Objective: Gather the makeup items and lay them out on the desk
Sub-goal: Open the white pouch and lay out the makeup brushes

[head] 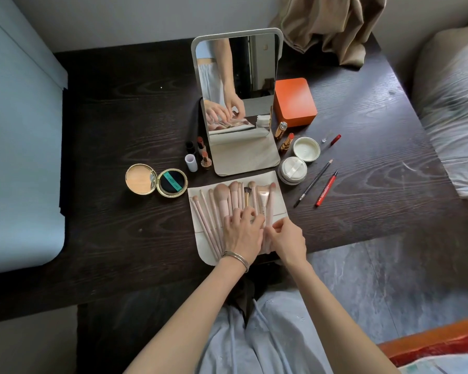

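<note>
Resting on the brushes (235,203), the left hand (242,233) lies with its fingers spread and slightly bent over the pink handles. It presses on them and grips none. The right hand (288,240) is just beside it, and its thumb and fingers pinch the lower end of one handle. The brushes lie fanned on a white pouch (204,245) at the near edge of the desk (119,125), with their heads toward the mirror (238,85).

The mirror stands behind the pouch, near the middle of the desk. To the left of the pouch lies an open compact (156,182). Between the compact and the mirror stand small bottles (196,155) and lipsticks. To the right of the mirror there is an orange box (295,102), two gold lipsticks (284,137), an open jar (305,149) and a puff (292,169). Further right lie a dark pencil (314,182) and a red pen (327,191), side by side but apart. A bracelet (237,256) is on the left wrist.
</note>
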